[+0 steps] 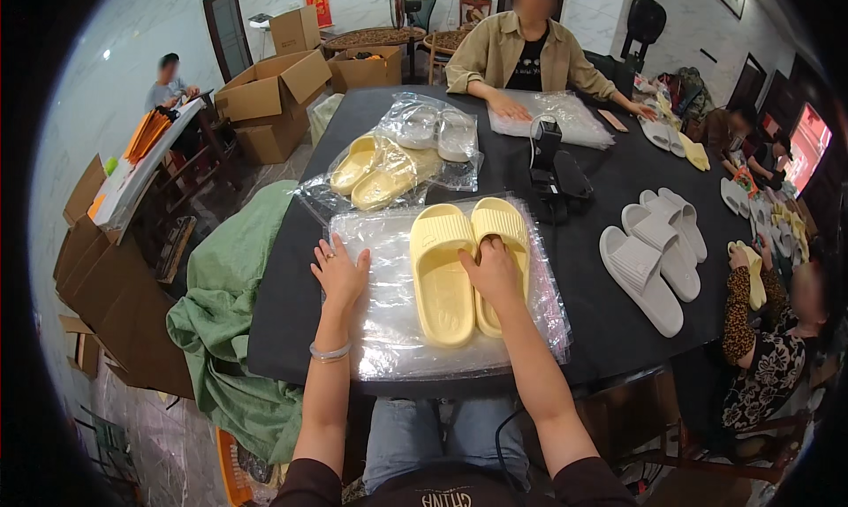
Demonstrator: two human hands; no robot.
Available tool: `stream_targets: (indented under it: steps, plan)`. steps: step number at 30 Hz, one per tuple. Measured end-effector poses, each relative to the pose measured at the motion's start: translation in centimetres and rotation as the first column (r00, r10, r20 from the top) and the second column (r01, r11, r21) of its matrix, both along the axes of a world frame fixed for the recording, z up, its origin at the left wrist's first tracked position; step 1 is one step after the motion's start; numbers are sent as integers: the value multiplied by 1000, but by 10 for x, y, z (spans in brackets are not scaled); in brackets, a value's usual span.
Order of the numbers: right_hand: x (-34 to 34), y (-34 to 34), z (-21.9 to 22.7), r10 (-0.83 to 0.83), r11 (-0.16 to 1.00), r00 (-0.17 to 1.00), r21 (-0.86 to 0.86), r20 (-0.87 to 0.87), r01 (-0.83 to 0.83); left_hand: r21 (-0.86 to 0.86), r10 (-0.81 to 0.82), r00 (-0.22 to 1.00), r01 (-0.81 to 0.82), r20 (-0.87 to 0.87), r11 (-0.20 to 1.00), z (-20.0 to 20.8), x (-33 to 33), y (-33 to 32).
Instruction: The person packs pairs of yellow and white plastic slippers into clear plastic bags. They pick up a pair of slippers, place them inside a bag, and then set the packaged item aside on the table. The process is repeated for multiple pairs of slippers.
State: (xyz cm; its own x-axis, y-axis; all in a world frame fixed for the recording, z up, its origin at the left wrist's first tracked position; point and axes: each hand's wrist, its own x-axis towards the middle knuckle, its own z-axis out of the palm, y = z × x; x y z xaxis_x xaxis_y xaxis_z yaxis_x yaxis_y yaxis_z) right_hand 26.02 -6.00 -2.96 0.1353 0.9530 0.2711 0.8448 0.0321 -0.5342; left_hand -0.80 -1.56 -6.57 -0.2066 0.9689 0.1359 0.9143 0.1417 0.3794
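Observation:
A pair of pale yellow slide slippers (443, 286) lies side by side, toes away from me, on a stack of clear plastic bags (380, 330). My right hand (495, 273) grips the pair at the inner edges. Its thumb reaches over the left slipper, and its fingers sit inside the right one by the strap, partly hidden. My left hand (342, 273) rests flat on the left side of the bag stack, fingers spread, holding nothing. Beyond the stack are a bagged yellow pair (393, 176) and a bagged grey pair (433, 129).
Loose grey slippers (652, 273) lie on the black table (609, 348) to the right. A black device (548, 149) stands beyond the bags. Across from me, a person (521, 56) touches another bag stack (552, 118). Green cloth (238, 321) hangs at the left; cardboard boxes (274, 101) stand behind.

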Motion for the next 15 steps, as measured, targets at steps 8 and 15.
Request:
stream_targets:
  steps: [8, 15]
  plan:
    - [-1, -1, 0, 1, 1000, 1000, 15, 1, -1, 0, 2, 1000, -2, -5, 1000, -1, -1, 0]
    - [1, 2, -5, -9, 999, 1000, 39, 9, 8, -1, 3, 1000, -3, -12, 1000, 0, 1, 1]
